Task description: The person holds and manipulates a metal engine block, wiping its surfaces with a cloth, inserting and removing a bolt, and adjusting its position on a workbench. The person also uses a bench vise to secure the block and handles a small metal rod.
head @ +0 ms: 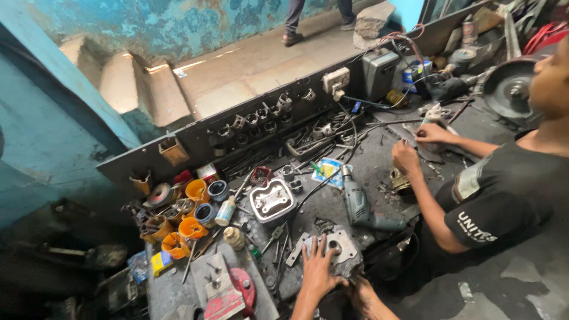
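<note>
At the near edge of the workbench [379, 160] we had our left hand [318, 274] spread flat, fingers wide, on a grey metal engine part [339, 248]; our right hand [363, 296] gripped its lower edge from below, though how tightly we could not tell. Just beyond it lay an electric drill [359, 205] and a finned metal cover [272, 200]. To the right, another person's hands [415, 148] worked at the same bench

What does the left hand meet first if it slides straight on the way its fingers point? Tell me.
Left hand lies flat on the grey metal casting, fingers pointing up the bench. Straight on, it would probably first meet the loose bolts and scrap, then the square metal cover; depth is unclear.
</note>
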